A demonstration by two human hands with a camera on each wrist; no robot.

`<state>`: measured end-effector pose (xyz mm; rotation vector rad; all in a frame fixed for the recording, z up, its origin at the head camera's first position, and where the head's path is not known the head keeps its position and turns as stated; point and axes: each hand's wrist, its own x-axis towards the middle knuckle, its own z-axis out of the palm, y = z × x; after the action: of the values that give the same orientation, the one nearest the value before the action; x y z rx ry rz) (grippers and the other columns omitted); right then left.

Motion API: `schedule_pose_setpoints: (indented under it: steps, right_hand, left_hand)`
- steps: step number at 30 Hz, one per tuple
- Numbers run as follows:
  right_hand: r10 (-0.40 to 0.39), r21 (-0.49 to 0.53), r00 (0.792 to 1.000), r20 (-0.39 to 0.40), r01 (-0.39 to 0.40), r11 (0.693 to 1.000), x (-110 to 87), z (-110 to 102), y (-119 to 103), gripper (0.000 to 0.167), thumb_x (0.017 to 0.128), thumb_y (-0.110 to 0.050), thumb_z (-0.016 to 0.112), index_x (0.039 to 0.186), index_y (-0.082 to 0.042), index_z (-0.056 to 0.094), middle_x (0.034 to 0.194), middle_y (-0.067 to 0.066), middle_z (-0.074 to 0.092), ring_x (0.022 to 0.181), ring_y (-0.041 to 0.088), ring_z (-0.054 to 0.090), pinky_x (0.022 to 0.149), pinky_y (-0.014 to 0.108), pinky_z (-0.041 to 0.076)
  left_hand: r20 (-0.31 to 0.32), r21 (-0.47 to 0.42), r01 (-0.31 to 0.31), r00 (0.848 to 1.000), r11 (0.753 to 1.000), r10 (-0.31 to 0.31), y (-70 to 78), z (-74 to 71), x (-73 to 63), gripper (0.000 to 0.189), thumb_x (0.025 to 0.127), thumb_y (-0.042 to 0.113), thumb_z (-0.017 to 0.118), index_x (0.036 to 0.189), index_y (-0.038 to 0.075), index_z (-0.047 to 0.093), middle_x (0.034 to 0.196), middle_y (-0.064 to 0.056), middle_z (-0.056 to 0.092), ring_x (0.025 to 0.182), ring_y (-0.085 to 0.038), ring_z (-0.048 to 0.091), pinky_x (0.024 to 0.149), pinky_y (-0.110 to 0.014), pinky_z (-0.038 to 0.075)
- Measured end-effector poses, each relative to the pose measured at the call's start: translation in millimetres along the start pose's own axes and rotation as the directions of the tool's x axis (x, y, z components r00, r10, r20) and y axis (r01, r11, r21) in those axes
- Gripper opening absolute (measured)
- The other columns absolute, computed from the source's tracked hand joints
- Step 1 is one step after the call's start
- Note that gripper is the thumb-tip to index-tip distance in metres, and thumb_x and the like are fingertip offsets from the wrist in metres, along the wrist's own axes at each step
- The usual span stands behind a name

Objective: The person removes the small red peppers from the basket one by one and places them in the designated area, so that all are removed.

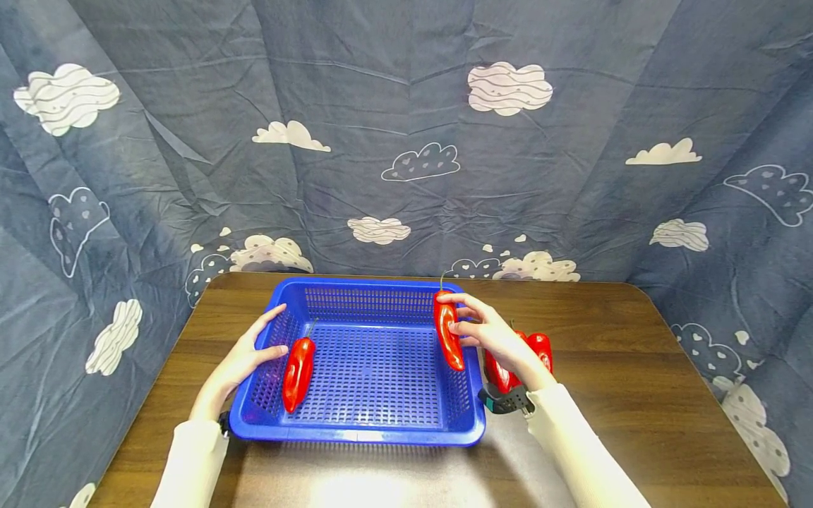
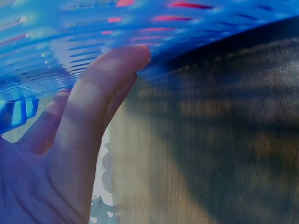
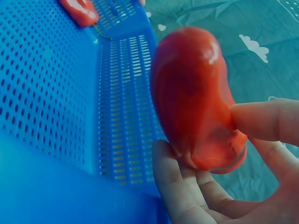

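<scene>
My right hand (image 1: 492, 331) pinches a long, glossy red pepper (image 1: 449, 335) with a thin green stem, above the right side of a blue plastic basket (image 1: 356, 435). In the right wrist view that pepper (image 3: 191, 98) sits between thumb and fingers, its blunt end towards the camera. A second red pepper (image 1: 298, 374) lies inside the basket near the left wall. My left hand (image 1: 244, 356) is at the basket's left side, its fingers fairly straight and spread. Seen from the left wrist, a digit (image 2: 86, 102) touches or nearly touches the perforated wall.
Right of the basket, several red peppers (image 1: 502, 374) lie on the brown wooden table (image 1: 610, 367), partly hidden by my right forearm. A dark cloud-print curtain (image 1: 406, 92) hangs behind and at both sides. The table's back edge runs just beyond the basket.
</scene>
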<state>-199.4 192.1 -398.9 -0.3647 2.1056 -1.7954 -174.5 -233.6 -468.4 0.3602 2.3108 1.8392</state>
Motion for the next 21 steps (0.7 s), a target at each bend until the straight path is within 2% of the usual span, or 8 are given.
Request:
schedule_pose_setpoints:
  steps: [5, 9, 16, 21]
  right_hand:
    - [0.002, 0.004, 1.000, -0.017, -0.002, 1.000, -2.7, -5.5, 1.8, 0.048, 0.090, 0.001, 0.056, 0.137, -0.006, 0.047, 0.115, 0.021, 0.050, 0.096, 0.024, 0.059, 0.080, 0.040, 0.052]
    - [-0.001, 0.004, 1.000, -0.029, 0.001, 1.000, -5.0, -9.7, 3.4, 0.048, 0.090, 0.001, 0.056, 0.137, -0.007, 0.047, 0.111, 0.020, 0.050, 0.097, 0.023, 0.056, 0.079, 0.038, 0.052]
    - [-0.013, 0.006, 0.999, -0.041, 0.013, 1.000, -10.8, -17.8, 5.7, 0.048, 0.091, 0.002, 0.055, 0.138, -0.004, 0.045, 0.114, 0.021, 0.050, 0.096, 0.023, 0.057, 0.079, 0.040, 0.052]
    - [-0.017, 0.001, 0.998, -0.053, 0.017, 1.000, -14.5, -24.6, 8.2, 0.048, 0.091, 0.000, 0.055, 0.138, -0.003, 0.043, 0.115, 0.023, 0.048, 0.093, 0.022, 0.060, 0.079, 0.040, 0.053]
  left_hand:
    - [-0.010, -0.017, 0.056, 0.998, 0.998, -0.056, 0.7, 0.5, 1.1, 0.072, 0.090, 0.008, 0.060, 0.151, 0.009, 0.021, 0.147, -0.032, 0.025, 0.127, -0.051, 0.034, 0.092, -0.049, 0.043]
    - [-0.008, -0.020, 0.057, 0.998, 0.998, -0.057, 2.0, 1.3, 0.3, 0.072, 0.090, 0.006, 0.059, 0.151, 0.009, 0.021, 0.146, -0.032, 0.026, 0.127, -0.051, 0.035, 0.092, -0.052, 0.044]
    - [-0.013, 0.001, 0.036, 0.999, 0.999, -0.036, 1.2, 0.8, 0.2, 0.072, 0.090, 0.006, 0.060, 0.151, 0.008, 0.022, 0.147, -0.031, 0.025, 0.128, -0.049, 0.034, 0.091, -0.038, 0.043]
    - [-0.012, -0.011, 0.047, 0.999, 0.999, -0.047, 0.8, 0.5, 0.4, 0.072, 0.090, 0.006, 0.059, 0.151, 0.009, 0.022, 0.147, -0.032, 0.025, 0.128, -0.050, 0.033, 0.094, -0.047, 0.042]
